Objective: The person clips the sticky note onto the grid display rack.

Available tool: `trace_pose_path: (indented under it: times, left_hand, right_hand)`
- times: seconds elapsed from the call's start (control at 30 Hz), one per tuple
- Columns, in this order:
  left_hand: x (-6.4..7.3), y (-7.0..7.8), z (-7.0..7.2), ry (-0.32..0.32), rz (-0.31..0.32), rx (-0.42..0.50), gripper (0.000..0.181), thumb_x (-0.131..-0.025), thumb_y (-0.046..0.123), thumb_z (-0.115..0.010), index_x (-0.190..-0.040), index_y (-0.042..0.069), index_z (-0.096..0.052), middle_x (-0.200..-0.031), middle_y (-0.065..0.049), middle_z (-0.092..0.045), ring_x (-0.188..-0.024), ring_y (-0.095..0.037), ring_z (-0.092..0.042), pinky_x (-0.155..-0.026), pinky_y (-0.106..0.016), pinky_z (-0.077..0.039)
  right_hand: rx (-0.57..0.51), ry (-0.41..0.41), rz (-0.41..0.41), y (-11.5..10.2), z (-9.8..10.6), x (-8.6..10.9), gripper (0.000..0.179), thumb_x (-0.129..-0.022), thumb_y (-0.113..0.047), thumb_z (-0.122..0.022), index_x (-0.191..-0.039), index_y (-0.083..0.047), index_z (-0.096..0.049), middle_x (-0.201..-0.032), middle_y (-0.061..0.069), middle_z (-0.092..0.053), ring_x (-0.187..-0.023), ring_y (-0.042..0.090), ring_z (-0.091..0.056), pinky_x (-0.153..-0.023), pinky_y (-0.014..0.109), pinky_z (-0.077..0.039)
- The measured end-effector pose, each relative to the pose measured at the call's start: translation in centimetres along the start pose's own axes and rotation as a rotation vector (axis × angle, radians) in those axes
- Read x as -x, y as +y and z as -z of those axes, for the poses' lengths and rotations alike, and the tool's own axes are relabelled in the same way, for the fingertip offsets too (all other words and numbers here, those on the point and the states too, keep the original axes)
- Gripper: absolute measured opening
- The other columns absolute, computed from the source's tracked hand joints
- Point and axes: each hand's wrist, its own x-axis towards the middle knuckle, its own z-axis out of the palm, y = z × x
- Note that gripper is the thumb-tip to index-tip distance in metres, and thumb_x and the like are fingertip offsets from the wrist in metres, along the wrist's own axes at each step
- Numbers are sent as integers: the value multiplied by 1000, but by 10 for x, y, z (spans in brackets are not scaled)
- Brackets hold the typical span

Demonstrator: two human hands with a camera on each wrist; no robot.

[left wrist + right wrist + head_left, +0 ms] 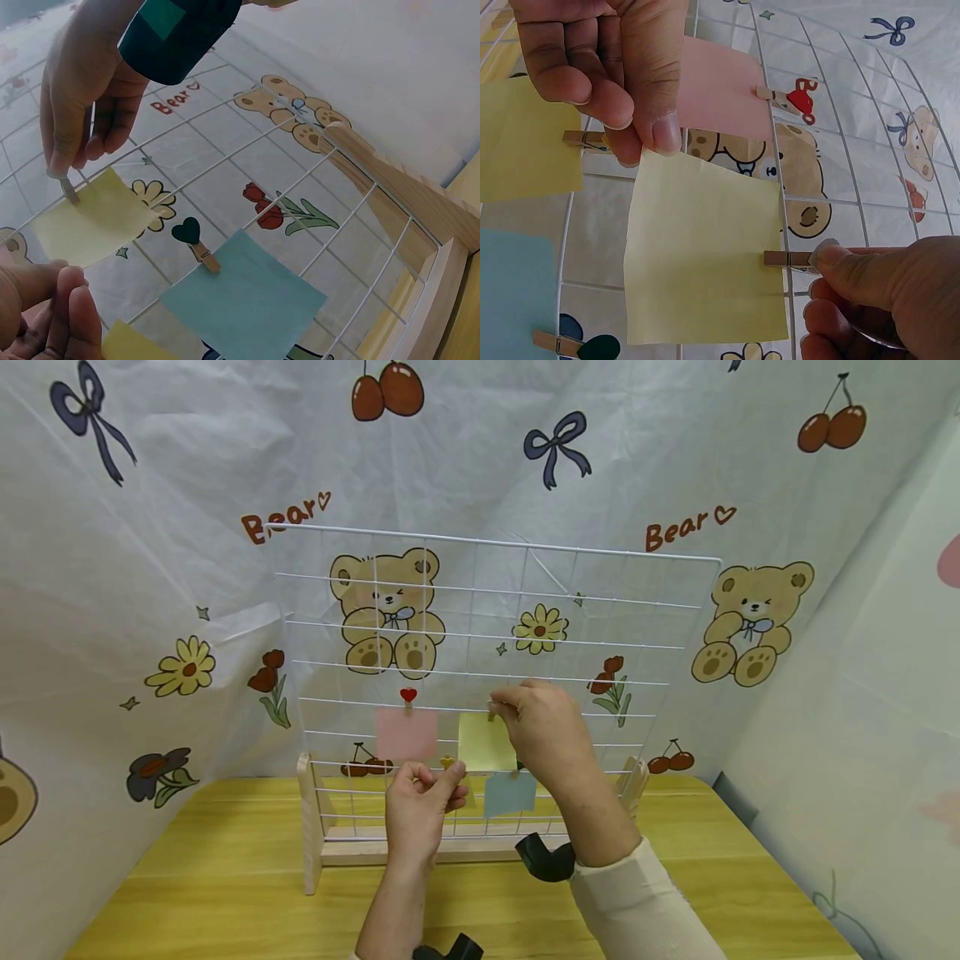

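Observation:
A pale yellow paper note [483, 743] lies against a white wire grid rack [622, 553]. My right hand [551, 727] pinches a small wooden clothespin [780, 259] that sits over the note's top edge, at a grid wire. At the note's lower left corner, my left hand [422, 814] holds the paper between thumb and index finger. Beside it hangs a pink note [405, 739] under a clothespin with a red heart [408, 694]. Below are a light blue note [244, 296], clipped with a dark green heart clothespin [201, 247], and a deeper yellow note [529, 142], partly hidden by my left hand in the head view.
The rack stands in a wooden base [360, 854] with upright wooden feet [308, 827] on a yellow wood-grain table [202, 893]. Behind it hangs a white cloth [472, 468] printed with bears, bows, cherries and flowers. Black wrist mounts [546, 858] sit on both wrists.

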Motion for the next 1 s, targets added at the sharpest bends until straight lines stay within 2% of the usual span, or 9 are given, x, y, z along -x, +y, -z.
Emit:
trace_pose_path:
  times: [0.23, 0.43, 0.77, 1.0]
  left_hand:
    - [-1, -1, 2, -1, 9, -23, 34, -90, 7, -78, -84, 8, -44, -86, -14, -75, -66, -13, -73, -67, -27, -62]
    - [-2, -2, 4, 1, 18, -62, 34, -91, 11, -78, -83, 8, -45, -92, -20, -76, -69, -19, -75, -68, -29, -63]
    - [-3, 3, 9, 28, -5, -89, 36, -92, 18, -78, -81, 8, -46, -77, -11, -72, -64, -19, -72, -70, -37, -64]
    - [-1, 10, 12, 41, -30, -104, 36, -92, 20, -78, -81, 6, -47, -74, -5, -70, -61, -14, -69, -67, -32, -63]
  right_hand:
    - [0, -7, 14, 0, 1, 0, 18, -97, -18, -70, -112, -12, -79, -98, 5, -76, -85, 22, -69, -72, 37, -58]
    - [-9, 0, 26, 0, 2, 0, 19, -98, -18, -70, -113, -12, -79, -96, 5, -75, -81, 20, -66, -69, 35, -56]
    - [-39, 38, 55, 2, 5, 6, 22, -96, -18, -71, -116, -13, -78, -98, 4, -77, -81, 19, -67, -68, 35, -55]
    - [-98, 66, 25, 8, 5, 21, 27, -95, -14, -73, -121, -12, -75, -91, 4, -72, -76, 18, -61, -65, 31, -52]
